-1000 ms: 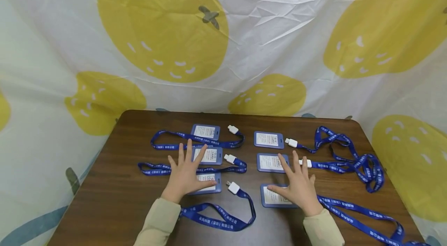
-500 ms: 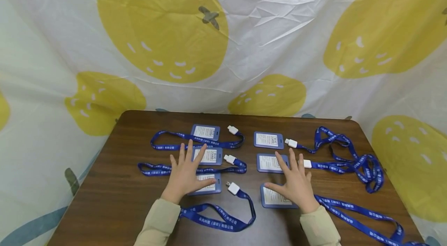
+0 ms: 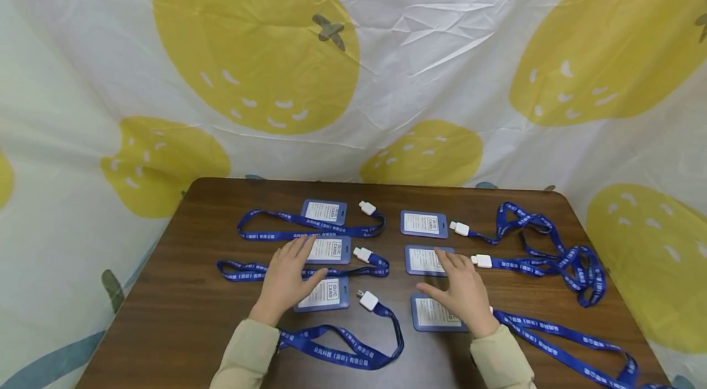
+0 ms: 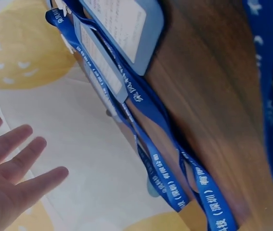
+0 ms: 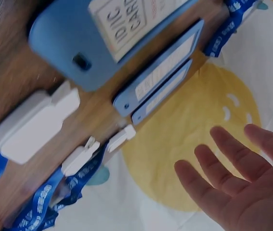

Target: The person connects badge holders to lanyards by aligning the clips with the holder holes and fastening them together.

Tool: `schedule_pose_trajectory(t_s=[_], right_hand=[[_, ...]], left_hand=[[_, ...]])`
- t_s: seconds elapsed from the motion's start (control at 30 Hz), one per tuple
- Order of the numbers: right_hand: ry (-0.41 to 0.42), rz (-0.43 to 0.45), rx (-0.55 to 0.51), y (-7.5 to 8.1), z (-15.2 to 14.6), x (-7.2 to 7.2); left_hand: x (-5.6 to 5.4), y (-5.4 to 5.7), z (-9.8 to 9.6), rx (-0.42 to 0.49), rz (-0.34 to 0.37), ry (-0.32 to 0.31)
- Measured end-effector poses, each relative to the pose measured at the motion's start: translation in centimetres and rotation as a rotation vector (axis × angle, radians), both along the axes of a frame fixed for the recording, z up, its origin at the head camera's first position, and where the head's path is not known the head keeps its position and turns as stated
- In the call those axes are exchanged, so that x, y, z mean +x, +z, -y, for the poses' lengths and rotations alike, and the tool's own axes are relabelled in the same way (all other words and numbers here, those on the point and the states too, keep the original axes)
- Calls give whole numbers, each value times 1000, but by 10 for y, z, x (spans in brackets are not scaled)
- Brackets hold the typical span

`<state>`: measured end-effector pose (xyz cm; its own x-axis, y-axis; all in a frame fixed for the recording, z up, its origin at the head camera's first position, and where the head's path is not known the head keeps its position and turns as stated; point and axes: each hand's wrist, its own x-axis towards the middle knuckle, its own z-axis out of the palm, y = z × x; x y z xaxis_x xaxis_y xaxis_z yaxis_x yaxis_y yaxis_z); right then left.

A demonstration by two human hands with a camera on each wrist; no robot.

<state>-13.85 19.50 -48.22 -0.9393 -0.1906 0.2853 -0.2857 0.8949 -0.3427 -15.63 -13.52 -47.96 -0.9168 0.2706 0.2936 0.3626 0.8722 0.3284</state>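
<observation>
In the head view, my left hand (image 3: 286, 283) hovers over the left column of blue badge holders, fingers extended and holding nothing. Its nearest holders are the middle one (image 3: 330, 250) and the front one (image 3: 323, 295), partly covered by the hand. My right hand (image 3: 464, 292) hangs over the right column, thumb apart from the other fingers, also with nothing in it. Below it lie a middle badge holder (image 3: 422, 260) and a front badge holder (image 3: 433, 313). Both wrist views show the left fingers (image 4: 18, 149) and right fingers (image 5: 225, 168) raised clear of the cards.
Farther back lie two more badge holders, left (image 3: 323, 211) and right (image 3: 423, 224). Blue lanyards with white clips, such as a front one (image 3: 353, 349) and a tangled right one (image 3: 574, 266), spread across the brown table (image 3: 160, 315). A fruit-print curtain (image 3: 386, 57) hangs behind.
The fingers of both hands have drawn closer together from a wide spread. My right hand has shifted slightly left. The badge holders and lanyards keep their places on the table.
</observation>
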Motion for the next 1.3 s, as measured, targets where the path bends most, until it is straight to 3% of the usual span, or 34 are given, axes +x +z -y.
schedule_pose_trajectory(t_s=[0.13, 0.57, 1.03, 1.3], right_hand=[[1, 8, -12, -3, 6, 0], [9, 119, -73, -11, 24, -5], [212, 135, -64, -26, 60, -9], [261, 163, -20, -32, 74, -13]], left_hand=[[1, -4, 3, 47, -51, -1], [4, -13, 9, 84, -8, 40], [8, -12, 10, 86, 22, 42], [9, -14, 12, 87, 21, 34]])
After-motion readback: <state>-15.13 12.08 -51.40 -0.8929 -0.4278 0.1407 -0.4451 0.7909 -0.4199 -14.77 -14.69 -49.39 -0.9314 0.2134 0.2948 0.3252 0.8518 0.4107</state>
